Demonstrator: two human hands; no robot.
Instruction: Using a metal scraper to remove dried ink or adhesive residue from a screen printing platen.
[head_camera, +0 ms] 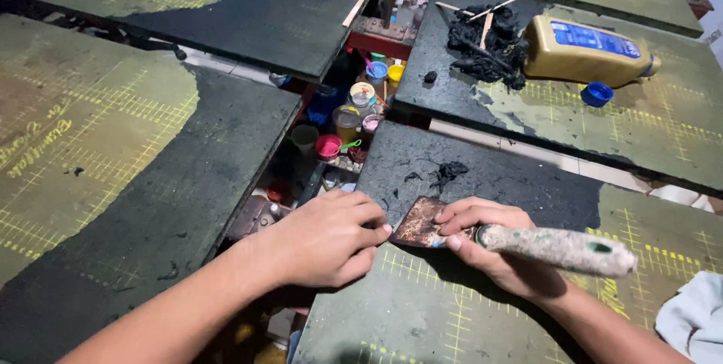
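Note:
My right hand (489,247) grips a scraper by its crusted, pale handle (561,249); its rusty flat blade (418,222) lies on the dark, gridded printing board (482,311) in front of me. My left hand (331,240) rests beside the blade, fingertips touching its left edge. Just beyond the blade, black scraped residue (448,172) clings to the board's dark far end.
A yellow bottle (584,51) lies on its side on the far right board, its blue cap (596,93) loose beside it, next to a black clump (486,47) with wooden sticks. Several small paint pots (354,111) fill the central gap. A white cloth (697,319) sits at right.

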